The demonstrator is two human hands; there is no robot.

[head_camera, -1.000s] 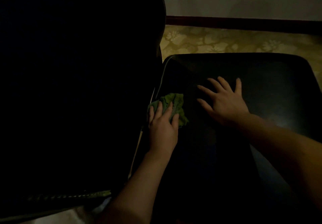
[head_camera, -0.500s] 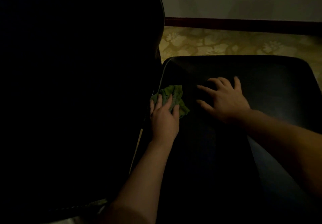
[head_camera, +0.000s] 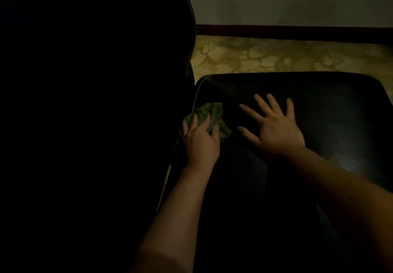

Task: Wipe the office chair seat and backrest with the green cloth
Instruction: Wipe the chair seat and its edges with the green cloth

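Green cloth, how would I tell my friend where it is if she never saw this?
Look at the black office chair seat on the right. Go to its edge beside the tall dark backrest, where the left hand presses down. The green cloth is the crumpled rag under that hand, the only green thing on the black chair.

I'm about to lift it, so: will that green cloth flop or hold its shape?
Probably floppy and light: the green cloth lies crumpled in loose folds under the left hand. On the glossy seat it should slide, not roll.
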